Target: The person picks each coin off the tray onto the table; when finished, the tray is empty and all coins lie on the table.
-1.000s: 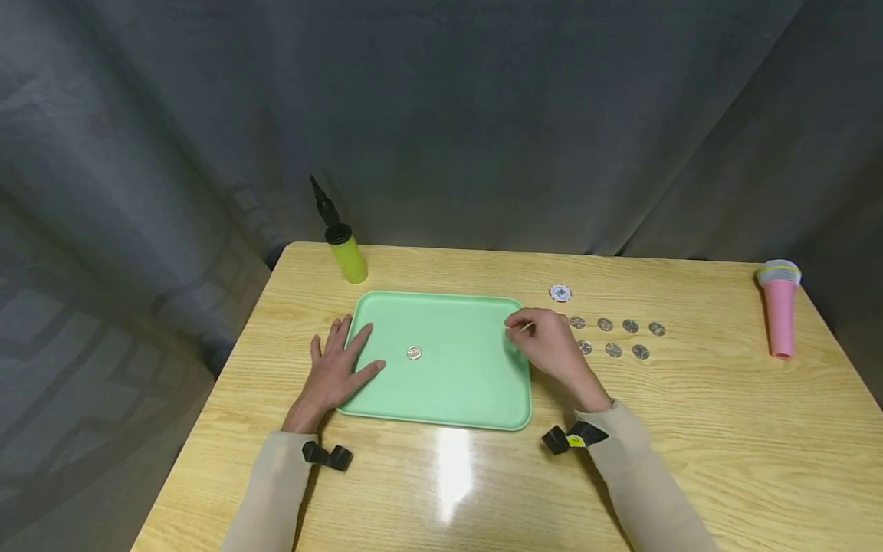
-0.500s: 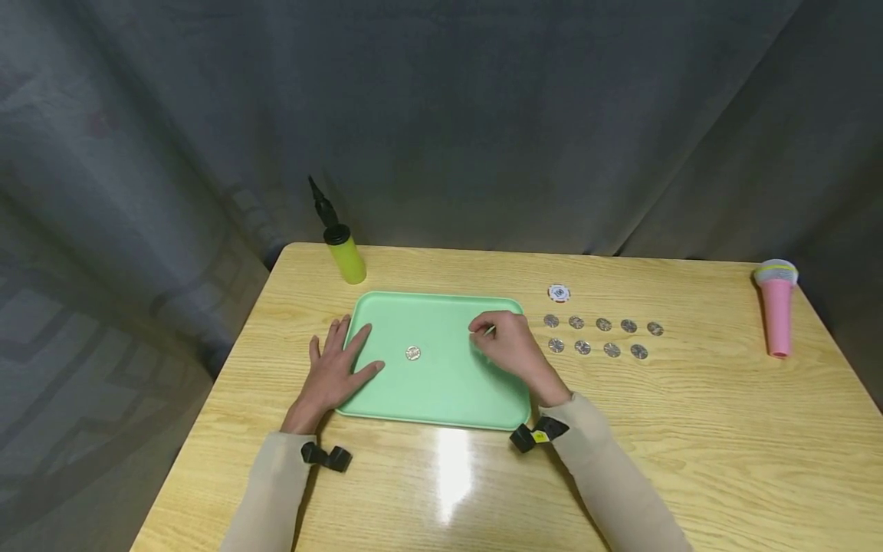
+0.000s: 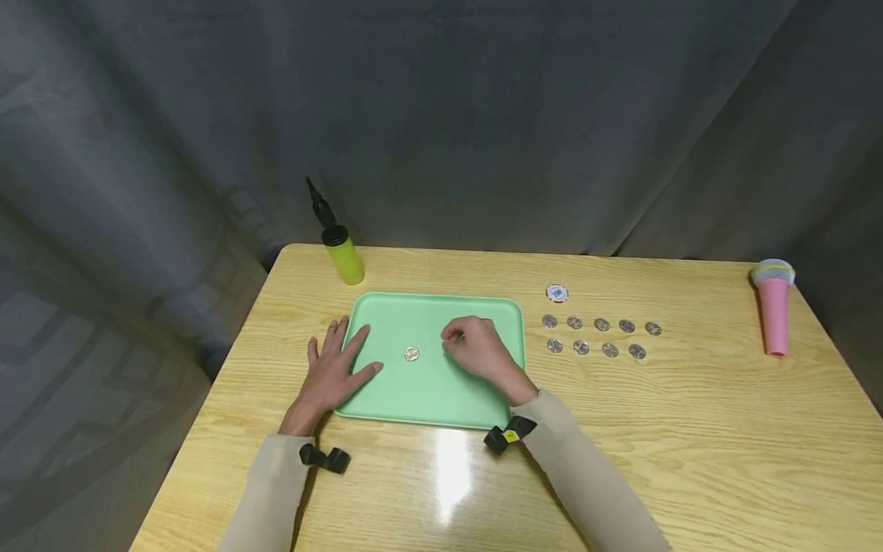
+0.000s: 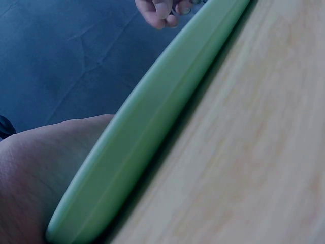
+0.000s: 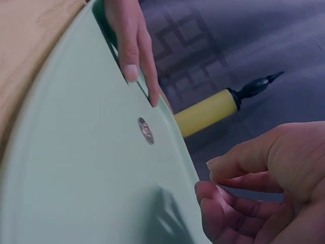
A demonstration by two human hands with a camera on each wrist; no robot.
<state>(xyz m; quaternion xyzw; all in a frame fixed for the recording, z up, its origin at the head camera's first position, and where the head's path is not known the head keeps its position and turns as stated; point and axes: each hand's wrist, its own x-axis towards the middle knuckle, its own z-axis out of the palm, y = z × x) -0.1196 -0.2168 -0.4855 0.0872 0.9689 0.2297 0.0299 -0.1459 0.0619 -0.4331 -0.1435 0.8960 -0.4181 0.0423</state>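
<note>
Centrally on a pale wooden table (image 3: 690, 429) lies one flat mint-green plastic tray (image 3: 428, 383) with rounded corners. The left hand (image 3: 334, 372) rests flat on the tray's left rim, fingers straight and spread, holding nothing. The right hand (image 3: 476, 349) hovers over the middle of the tray, fingers curled inward with thumb and forefinger pinched together; the right wrist view shows a thin pale edge between those fingertips (image 5: 216, 188), probably a coin, though it cannot be made out for certain. One small round silver coin (image 3: 411, 353) lies on the tray floor, between the two hands and just left of the right hand's fingertips. To the right of the tray, on the bare table, nine more silver coins (image 3: 602, 324) lie in two rows, five in the far row and four in the near row. One white round chip (image 3: 556, 293) sits just beyond them. One yellow hand pump with a black nozzle (image 3: 341, 253) lies at the far left, and one pink toy microphone (image 3: 774, 305) at the far right.
</note>
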